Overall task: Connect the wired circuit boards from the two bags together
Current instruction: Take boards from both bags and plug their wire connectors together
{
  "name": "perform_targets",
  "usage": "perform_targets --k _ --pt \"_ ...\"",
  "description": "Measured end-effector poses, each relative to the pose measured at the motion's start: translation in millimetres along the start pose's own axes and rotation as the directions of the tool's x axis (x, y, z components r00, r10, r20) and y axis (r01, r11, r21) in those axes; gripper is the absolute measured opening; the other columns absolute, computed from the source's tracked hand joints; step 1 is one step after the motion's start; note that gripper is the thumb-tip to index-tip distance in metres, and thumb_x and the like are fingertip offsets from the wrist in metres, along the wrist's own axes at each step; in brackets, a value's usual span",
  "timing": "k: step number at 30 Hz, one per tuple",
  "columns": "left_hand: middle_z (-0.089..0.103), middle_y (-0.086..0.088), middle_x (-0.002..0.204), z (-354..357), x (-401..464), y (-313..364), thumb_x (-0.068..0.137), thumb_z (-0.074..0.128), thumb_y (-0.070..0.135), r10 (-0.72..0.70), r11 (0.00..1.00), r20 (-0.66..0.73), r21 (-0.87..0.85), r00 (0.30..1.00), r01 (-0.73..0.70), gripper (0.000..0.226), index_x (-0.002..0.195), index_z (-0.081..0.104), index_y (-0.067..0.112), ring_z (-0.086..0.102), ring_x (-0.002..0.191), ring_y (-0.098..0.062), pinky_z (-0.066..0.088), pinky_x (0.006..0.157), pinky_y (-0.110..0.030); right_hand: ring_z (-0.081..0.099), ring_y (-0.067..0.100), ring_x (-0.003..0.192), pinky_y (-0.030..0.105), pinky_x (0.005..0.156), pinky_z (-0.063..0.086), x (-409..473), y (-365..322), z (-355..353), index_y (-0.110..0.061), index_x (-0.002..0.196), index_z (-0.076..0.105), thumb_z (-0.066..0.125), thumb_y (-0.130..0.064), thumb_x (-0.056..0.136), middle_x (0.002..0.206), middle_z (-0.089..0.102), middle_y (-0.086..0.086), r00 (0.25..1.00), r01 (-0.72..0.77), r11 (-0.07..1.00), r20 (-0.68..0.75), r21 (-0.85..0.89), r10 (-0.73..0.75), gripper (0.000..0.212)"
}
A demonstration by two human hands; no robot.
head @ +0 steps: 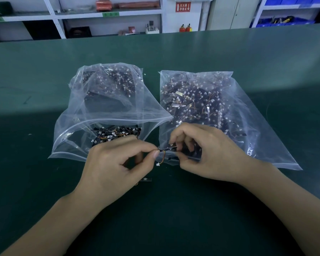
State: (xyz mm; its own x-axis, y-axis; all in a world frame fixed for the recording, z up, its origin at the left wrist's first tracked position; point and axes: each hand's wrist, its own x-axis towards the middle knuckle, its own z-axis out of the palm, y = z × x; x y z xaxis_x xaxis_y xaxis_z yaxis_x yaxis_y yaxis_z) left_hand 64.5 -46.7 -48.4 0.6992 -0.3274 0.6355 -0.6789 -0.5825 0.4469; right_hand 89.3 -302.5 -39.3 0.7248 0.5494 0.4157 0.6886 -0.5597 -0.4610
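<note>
Both your left hand and right hand pinch one small wired board; line up its connector squarely (white plug dangling) before pressing.

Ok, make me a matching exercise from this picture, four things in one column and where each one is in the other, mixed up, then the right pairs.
Things:
1. left bag
2. right bag
3. white plug
4. extinguishers

Places:
A. on the floor past the table's far edge
B. hanging on wires between the two hands
C. on the table, mouth open toward the person
D. on the table, under the right hand

Pairs: 1-C, 2-D, 3-B, 4-A

The left hand and the right hand pinch the small board above that plug.
</note>
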Motion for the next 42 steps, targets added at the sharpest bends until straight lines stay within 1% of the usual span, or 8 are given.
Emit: perform_targets --k 6,14,20,24,30,36,39,42 --pt "0.053 0.013 0.071 -1 1 -1 0.095 0.081 0.024 0.031 1.0 -0.01 -0.005 0.999 -0.031 0.005 0.094 0.084 0.021 0.046 0.061 0.001 0.041 0.055 -0.022 0.061 0.016 0.072 0.035 0.065 0.054 1 4 -1 -0.025 0.109 0.066 0.074 -0.009 0.088 0.088 0.065 -0.017 0.999 -0.009 1.0 -0.048 -0.01 0.009 0.028" --pt "0.057 0.012 0.071 8 7 4 0.1 0.079 0.025 0.164 0.97 -0.022 0.185 0.986 -0.157 0.011 0.09 0.084 0.022 0.053 0.058 -0.006 0.046 0.045 -0.03 0.055 0.008 0.066 0.008 0.066 0.039 1 4 -1 -0.018 0.101 0.068 0.077 0.0 0.085 0.084 0.054 -0.034 0.991 0.025 0.999 -0.134 0.04 -0.02 0.025" --pt "0.06 0.007 0.072 19 12 5 0.101 0.077 0.027 0.237 0.901 0.026 0.369 0.971 -0.229 0.012 0.09 0.083 0.025 0.058 0.059 -0.01 0.047 0.044 -0.033 0.06 0.015 0.067 0.024 0.062 0.049 2 -2 -1 -0.018 0.097 0.068 0.076 0.002 0.084 0.08 0.058 -0.025 0.989 0.041 0.992 -0.149 0.12 -0.023 0.026" --pt "0.061 0.009 0.072 21 9 8 0.106 0.067 0.039 0.265 0.874 0.126 0.387 0.956 -0.293 0.02 0.102 0.084 0.029 0.063 0.06 -0.012 0.045 0.047 -0.025 0.06 0.019 0.066 0.033 0.062 0.051 1 -4 0 -0.021 0.097 0.068 0.076 -0.003 0.085 0.08 0.06 -0.021 0.99 0.029 0.988 -0.14 0.155 -0.007 0.024" --pt "0.07 0.013 0.073 25 7 10 0.11 0.054 0.042 0.23 0.883 0.145 0.385 0.962 -0.269 0.031 0.102 0.082 0.032 0.067 0.059 -0.012 0.041 0.046 -0.027 0.058 0.019 0.064 0.021 0.061 0.045 1 -3 2 -0.021 0.098 0.068 0.075 -0.008 0.086 0.081 0.059 -0.025 0.994 0.015 0.989 -0.113 0.148 0.002 0.018" --pt "0.074 0.017 0.082 7 6 -1 0.108 0.064 0.042 0.08 0.99 0.066 0.11 0.995 -0.087 0.024 0.098 0.082 0.029 0.068 0.07 -0.001 0.055 0.056 -0.032 0.059 0.019 0.064 0.028 0.059 0.049 2 0 1 -0.024 0.098 0.068 0.072 -0.016 0.087 0.081 0.059 -0.022 0.997 0.0 0.993 -0.082 0.119 0.009 0.014" --pt "0.061 0.018 0.068 -12 7 -11 0.103 0.059 0.061 0.043 0.983 0.205 0.165 0.978 -0.078 0.042 0.079 0.075 0.031 0.057 0.059 -0.002 0.049 0.05 -0.027 0.061 0.016 0.066 0.024 0.061 0.049 1 -1 2 -0.03 0.098 0.065 0.066 -0.029 0.087 0.082 0.061 -0.02 0.999 0.003 0.995 -0.038 0.099 0.0 0.011" --pt "0.051 0.021 0.064 -25 6 -18 0.084 0.063 0.082 -0.004 0.981 0.348 0.184 0.938 -0.064 0.045 0.083 0.079 0.04 0.05 0.056 0.001 0.039 0.052 -0.017 0.064 0.015 0.069 0.017 0.064 0.048 1 -3 2 -0.034 0.099 0.063 0.063 -0.032 0.086 0.086 0.061 -0.025 1.0 0.002 0.996 -0.005 0.086 -0.002 0.014"
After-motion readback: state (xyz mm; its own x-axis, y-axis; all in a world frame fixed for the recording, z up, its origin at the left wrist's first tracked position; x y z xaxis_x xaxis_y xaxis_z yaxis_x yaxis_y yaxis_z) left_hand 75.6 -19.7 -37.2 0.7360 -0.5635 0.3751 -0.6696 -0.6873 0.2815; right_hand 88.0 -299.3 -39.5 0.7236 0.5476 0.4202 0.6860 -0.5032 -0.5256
